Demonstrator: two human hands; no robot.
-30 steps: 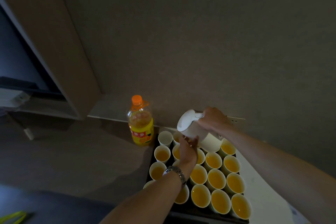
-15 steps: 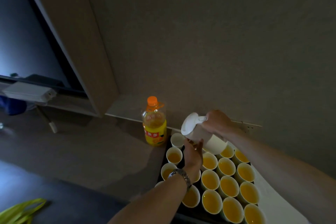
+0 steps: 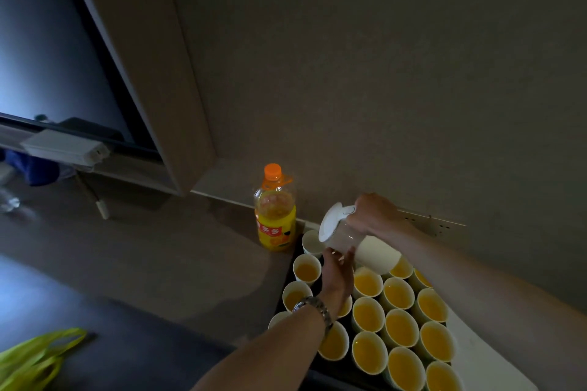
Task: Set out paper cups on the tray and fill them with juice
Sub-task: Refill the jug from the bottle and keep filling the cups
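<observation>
- Far left of the tray, a green bag (image 3: 35, 355) lies at the worktop's (image 3: 165, 263) near edge.
- Juice bottle (image 3: 275, 209), orange cap on, stands upright just beyond the tray's far left corner.
- Empty paper cup (image 3: 312, 242) sits in that corner; the paper cups (image 3: 400, 327) across the dark tray (image 3: 287, 276) hold yellow juice.
- Left hand (image 3: 337, 273), watch (image 3: 313, 308) on the wrist, reaches up over the tray, fingers relaxed and touching the jug's underside.
- Right hand (image 3: 373, 213) grips the white jug (image 3: 355, 240) by its handle, tipped lid-first toward the empty corner cup.
</observation>
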